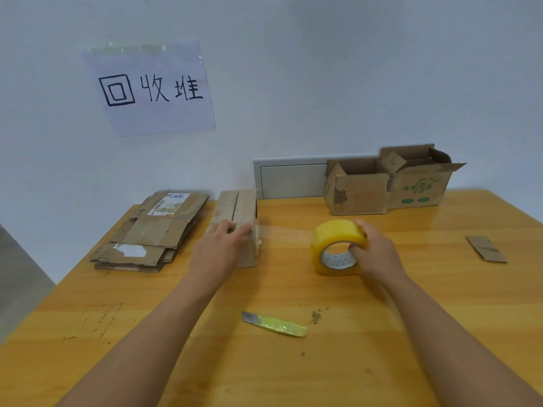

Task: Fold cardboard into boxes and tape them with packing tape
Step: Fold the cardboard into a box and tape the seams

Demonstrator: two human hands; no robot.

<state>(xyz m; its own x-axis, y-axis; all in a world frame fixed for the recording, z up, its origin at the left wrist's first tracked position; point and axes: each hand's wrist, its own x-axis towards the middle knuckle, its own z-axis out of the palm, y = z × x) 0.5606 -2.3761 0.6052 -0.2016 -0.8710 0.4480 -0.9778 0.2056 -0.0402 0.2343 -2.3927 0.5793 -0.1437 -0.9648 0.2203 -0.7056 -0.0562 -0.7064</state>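
Observation:
A small closed cardboard box [239, 205] stands on the wooden table [382, 333] left of centre. My left hand [223, 245] lies flat on its near top edge, fingers straight, pressing the tape end down. A clear strip of tape [285, 232] stretches from the box to a yellow packing tape roll [338, 245]. My right hand [374, 249] grips that roll, with fingers through its core, to the right of the box.
A stack of flattened cardboard [152, 230] lies at the table's left edge. Two open boxes [388, 183] stand at the back right. A yellow utility knife [274, 324] lies near me at the centre. A cardboard scrap [486, 248] lies at right.

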